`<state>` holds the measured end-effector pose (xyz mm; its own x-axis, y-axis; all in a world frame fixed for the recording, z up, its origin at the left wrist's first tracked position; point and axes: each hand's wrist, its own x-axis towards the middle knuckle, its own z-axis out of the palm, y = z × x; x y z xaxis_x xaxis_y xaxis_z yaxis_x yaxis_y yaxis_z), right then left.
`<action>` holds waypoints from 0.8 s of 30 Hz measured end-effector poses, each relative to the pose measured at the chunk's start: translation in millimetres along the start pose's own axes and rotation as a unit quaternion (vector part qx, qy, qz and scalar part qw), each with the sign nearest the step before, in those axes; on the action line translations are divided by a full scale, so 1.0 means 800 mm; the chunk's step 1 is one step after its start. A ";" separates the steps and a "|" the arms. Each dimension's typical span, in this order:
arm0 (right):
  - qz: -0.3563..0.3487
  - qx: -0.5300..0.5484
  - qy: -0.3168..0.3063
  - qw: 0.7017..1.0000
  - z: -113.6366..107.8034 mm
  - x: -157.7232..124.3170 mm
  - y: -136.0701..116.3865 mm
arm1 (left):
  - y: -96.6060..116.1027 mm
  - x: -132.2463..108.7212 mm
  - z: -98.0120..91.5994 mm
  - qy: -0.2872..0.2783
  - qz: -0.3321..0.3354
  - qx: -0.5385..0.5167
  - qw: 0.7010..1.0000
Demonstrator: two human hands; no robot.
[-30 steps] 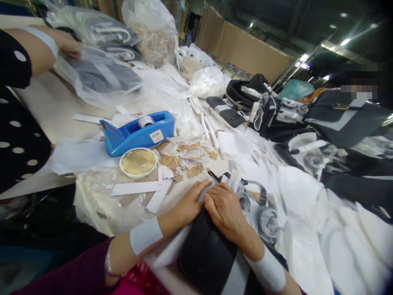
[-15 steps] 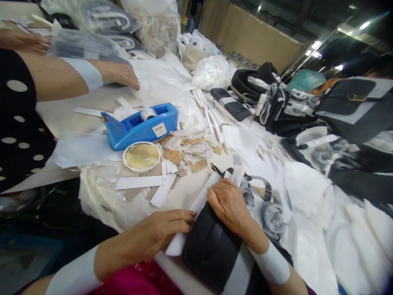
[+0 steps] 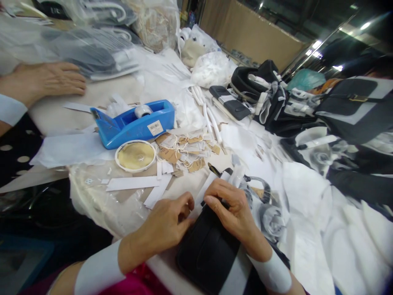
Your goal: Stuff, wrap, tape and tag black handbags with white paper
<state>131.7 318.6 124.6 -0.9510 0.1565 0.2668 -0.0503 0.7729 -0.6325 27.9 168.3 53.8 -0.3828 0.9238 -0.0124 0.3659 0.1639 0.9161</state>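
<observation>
A black bag [image 3: 211, 250] with a smooth flap lies tilted in front of me, a pale grey band [image 3: 236, 270] across its right part. My right hand [image 3: 230, 213] is closed over the bag's upper edge, fingers bent and thumb on the near side. Beside the bag's left edge is my left hand [image 3: 164, 223], its fingers curled, with a gap between thumb and forefinger and nothing visible in it. The thumb tip is close to the bag; whether it touches I cannot tell. A white strip [image 3: 206, 186] shows just beyond the bag's top, partly hidden.
A blue tape dispenser [image 3: 135, 127], a round yellowish dish [image 3: 135, 156] and a heap of strung tags [image 3: 184, 149] lie ahead. White paper strips [image 3: 132, 182] are to the left. Wrapped straps [image 3: 273, 221] and black bags [image 3: 346, 94] fill the right. Another person's hand [image 3: 50, 80] rests at far left.
My left hand has gone from lying flat on the white strip to curled fingers beside the bag. My right hand's grip has shifted slightly. The other person's forearm has drawn back left.
</observation>
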 end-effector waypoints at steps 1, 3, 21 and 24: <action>-0.013 0.004 -0.004 1.000 0.000 0.000 0.000 | 0.003 0.004 0.001 0.009 -0.003 0.011 1.000; -0.035 -0.001 -0.017 0.999 0.000 0.000 0.002 | 0.009 0.011 0.002 0.015 -0.011 0.021 1.000; -0.033 -0.102 -0.057 0.993 0.020 0.006 0.007 | 0.004 -0.013 0.024 0.035 0.038 -0.058 0.997; -0.038 -0.008 0.104 0.994 0.004 0.010 0.007 | 0.002 0.005 0.034 -0.002 0.032 -0.052 0.998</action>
<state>122.8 322.1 121.1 -0.8609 0.2198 0.4589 -0.1132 0.7964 -0.5940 50.1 181.5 44.2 -0.3573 0.9328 0.0467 0.2995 0.0670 0.9517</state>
